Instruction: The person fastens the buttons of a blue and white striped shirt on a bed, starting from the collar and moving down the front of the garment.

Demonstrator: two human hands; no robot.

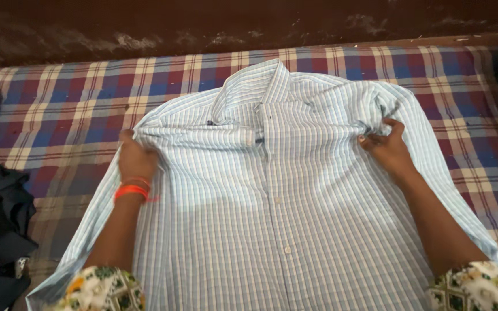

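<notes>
Pale blue checked cotton shirt (272, 190) lay buttoned, face up on the red-and-blue plaid bed cover (64, 92), collar pointing away from you, long axis running straight out from your body. Your left hand (136, 161) and right hand (388, 147) each pinched a shoulder fold. Best to keep both pinches level and the cloth taut.

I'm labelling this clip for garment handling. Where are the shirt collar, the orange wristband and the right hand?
shirt collar (272, 80), head view, on the folded collar band.
orange wristband (131, 190), head view, on the band across the left wrist.
right hand (388, 148), head view, back of the hand.
</notes>
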